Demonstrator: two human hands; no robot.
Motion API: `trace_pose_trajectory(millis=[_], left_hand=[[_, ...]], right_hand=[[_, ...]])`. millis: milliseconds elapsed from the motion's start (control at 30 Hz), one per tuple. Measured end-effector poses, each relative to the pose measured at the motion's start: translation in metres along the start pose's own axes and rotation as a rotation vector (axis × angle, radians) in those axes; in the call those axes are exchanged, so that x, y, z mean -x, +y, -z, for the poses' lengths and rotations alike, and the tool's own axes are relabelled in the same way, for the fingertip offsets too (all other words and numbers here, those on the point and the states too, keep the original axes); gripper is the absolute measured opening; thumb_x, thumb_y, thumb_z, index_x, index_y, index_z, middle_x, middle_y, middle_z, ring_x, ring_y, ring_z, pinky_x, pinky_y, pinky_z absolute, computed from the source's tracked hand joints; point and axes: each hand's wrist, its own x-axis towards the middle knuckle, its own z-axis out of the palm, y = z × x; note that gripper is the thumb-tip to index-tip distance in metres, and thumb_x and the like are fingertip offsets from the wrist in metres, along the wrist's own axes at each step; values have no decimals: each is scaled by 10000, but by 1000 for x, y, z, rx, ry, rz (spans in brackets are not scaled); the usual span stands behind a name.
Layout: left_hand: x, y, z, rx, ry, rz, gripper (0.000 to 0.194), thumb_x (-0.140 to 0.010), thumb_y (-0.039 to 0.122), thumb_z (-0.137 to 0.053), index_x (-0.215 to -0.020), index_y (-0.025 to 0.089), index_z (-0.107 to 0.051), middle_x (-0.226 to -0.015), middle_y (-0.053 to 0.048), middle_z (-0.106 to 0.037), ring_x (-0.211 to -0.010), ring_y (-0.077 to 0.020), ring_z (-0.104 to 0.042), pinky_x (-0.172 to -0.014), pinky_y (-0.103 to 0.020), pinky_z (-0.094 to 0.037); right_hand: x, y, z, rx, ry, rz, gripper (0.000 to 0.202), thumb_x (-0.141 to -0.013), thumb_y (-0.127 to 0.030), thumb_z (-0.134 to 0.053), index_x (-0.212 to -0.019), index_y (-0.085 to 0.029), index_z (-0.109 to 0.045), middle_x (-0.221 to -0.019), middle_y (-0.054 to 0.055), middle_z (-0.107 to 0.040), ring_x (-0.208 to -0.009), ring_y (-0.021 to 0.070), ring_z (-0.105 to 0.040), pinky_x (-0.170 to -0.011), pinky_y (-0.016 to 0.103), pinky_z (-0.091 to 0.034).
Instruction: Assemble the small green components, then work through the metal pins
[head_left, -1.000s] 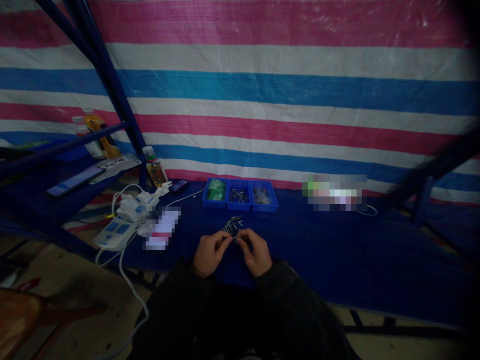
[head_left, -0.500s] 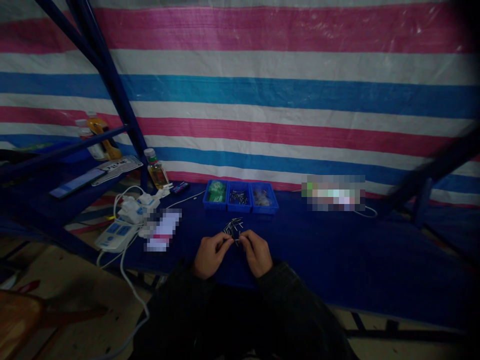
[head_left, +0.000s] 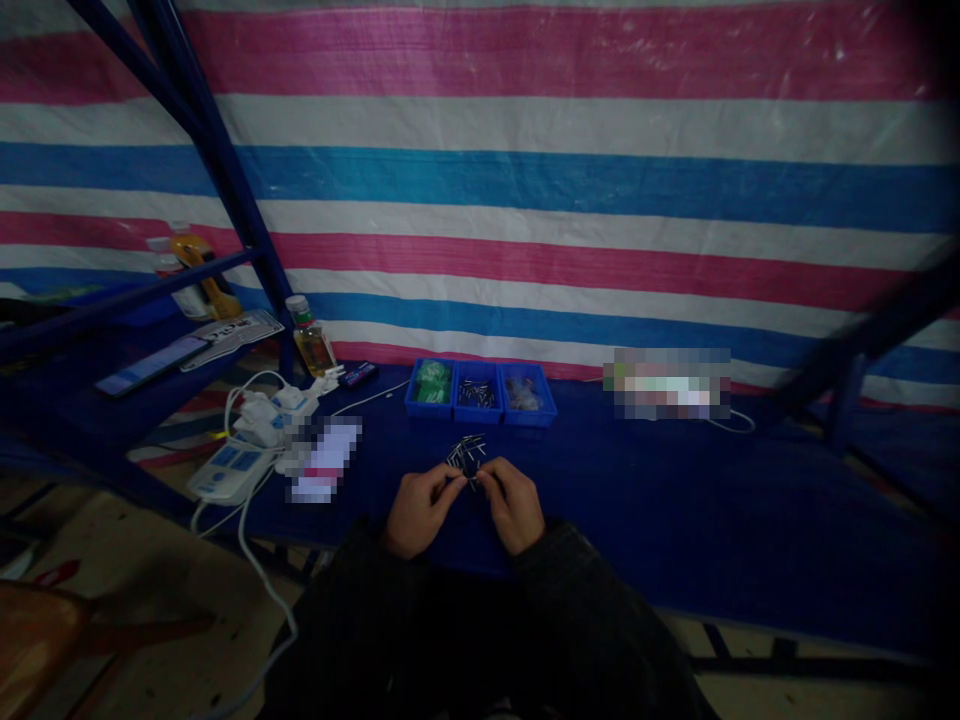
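On the blue table, a loose pile of small dark and silvery pin-like pieces [head_left: 466,449] lies between the trays and my hands. My left hand [head_left: 422,508] is pinched at the pile's near left edge. Facing it from the right, my right hand [head_left: 514,502] is pinched too, its fingertips close to the left ones. What each pinch holds is too small to make out. Behind the pile stand three joined blue trays: the left one [head_left: 430,407] has green pieces, the middle one [head_left: 476,413] dark pins, the right one [head_left: 530,417] clear pieces.
Left of my hands are a blurred-out phone [head_left: 327,462], a white power strip [head_left: 232,474] with plugs and cables, a small dark box [head_left: 358,374] and a bottle [head_left: 313,342]. A blurred-out item [head_left: 667,385] lies at the back right. Blue metal posts [head_left: 262,265] frame the table.
The view has shifted very slightly. Both hands keep nearly the same place and pinch, with the right fingertips moved a little toward the left ones.
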Motion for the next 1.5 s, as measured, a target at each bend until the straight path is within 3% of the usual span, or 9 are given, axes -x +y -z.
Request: trace_pose_trajectory(millis=[200, 467, 667, 867, 1500], left_hand=[[0, -1, 0, 2, 29, 30, 302, -977, 394, -540, -909, 167, -727, -568, 40, -542, -513, -100, -458, -551, -217, -336], [0, 1, 1, -14, 16, 19, 285, -974, 381, -550, -898, 171, -728, -567, 45, -528, -515, -98, -462, -568, -225, -340], [-1, 3, 1, 0, 21, 21, 295, -975, 383, -549, -884, 167, -728, -560, 48, -506, -512, -96, -450, -561, -224, -332], [-1, 3, 2, 25, 50, 43, 277, -970, 372, -554, -890, 164, -719, -551, 50, -500, -509, -96, -453, -546, -218, -326], [0, 2, 2, 11, 29, 15, 285, -974, 380, -551, -892, 163, -718, -576, 43, -517, -521, -98, -467, -548, -210, -340]], right_hand=[[2, 1, -2, -114, -7, 27, 115, -971, -238, -528, -1036, -215, -619, -901, 38, -685, -779, 185, -647, -735, 290, -508], [2, 3, -3, -66, -1, 1, 139, -991, -256, -493, -909, -224, -600, -805, 21, -642, -723, 185, -617, -681, 285, -476], [0, 2, 0, 3, 22, -22, 266, -1012, -277, -468, -774, -220, -574, -722, 12, -596, -663, 174, -581, -636, 279, -438], [3, 2, -1, -127, 0, -31, 100, -977, -260, -528, -1013, -214, -610, -875, 32, -682, -732, 181, -641, -680, 283, -495], [2, 4, -2, -120, -28, -47, 115, -984, -233, -489, -937, -214, -592, -775, 7, -624, -695, 169, -614, -667, 272, -464]])
